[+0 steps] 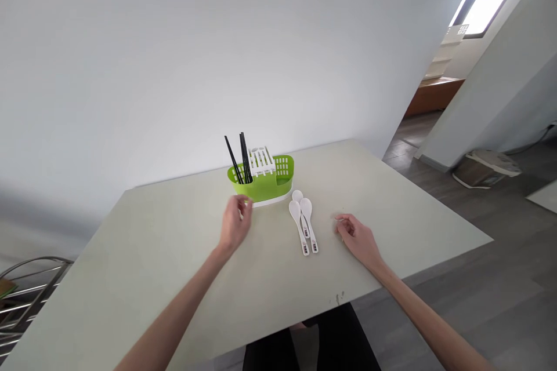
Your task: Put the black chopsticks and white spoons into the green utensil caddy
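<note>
A green utensil holder [265, 188] with a white base and a white slotted rack [261, 161] stands near the wall. Several black chopsticks [244, 156] lean upright in its left compartment. Three white spoons [303, 223] lie partly overlapping on the table just in front of its right end. My left hand [236, 219] is beside the holder's front left corner, its fingers loosely curled and nothing seen in them. To the right of the spoons, apart from them, my right hand [354, 236] rests near the tabletop with bent, slightly parted fingers and nothing visible in its grasp.
The pale table [169, 243] meets a white wall [195, 58] at its back. A metal rack [32, 295] stands off its left edge. On the floor to the right sits a lidded bin [485, 168]. Dark marks [339, 297] show at the front table edge.
</note>
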